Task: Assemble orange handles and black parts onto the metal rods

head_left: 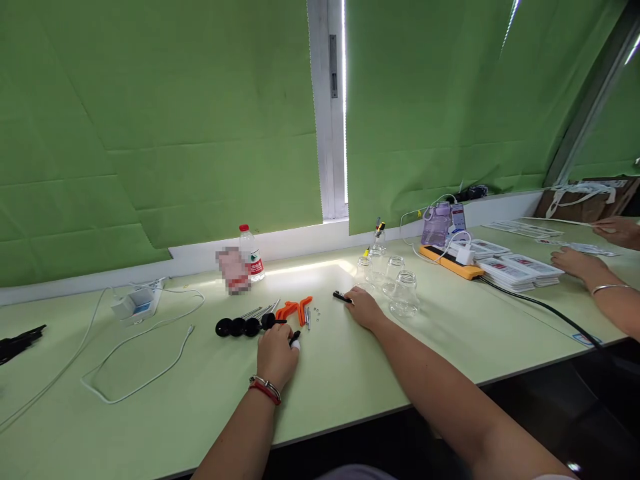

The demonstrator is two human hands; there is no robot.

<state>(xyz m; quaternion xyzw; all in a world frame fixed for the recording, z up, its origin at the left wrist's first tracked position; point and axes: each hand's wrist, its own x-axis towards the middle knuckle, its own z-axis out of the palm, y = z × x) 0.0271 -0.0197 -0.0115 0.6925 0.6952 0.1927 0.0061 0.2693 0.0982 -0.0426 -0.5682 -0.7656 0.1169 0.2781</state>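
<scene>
Black part (pixel 342 297) under outstretched fingers (pixel 356 298) (right)

Left hand (pixel 276 355) resting on green table (pixel 200 400), closed round small black part (pixel 295 336), white-tipped finger showing. Just beyond: row of black wheels (pixel 243 327), metal rods (pixel 260 311), orange pieces (pixel 295 309), tiny screws (pixel 316 313). Right hand (pixel 364 308) flat on table, fingertips touching small black piece (pixel 341 297), beside glass jars (pixel 395 283). Water bottle (pixel 251 253) by window ledge. White cable (pixel 145 360) far left. Another person's hands (pixel 583 263) at right near paper stacks (pixel 515 267).
</scene>
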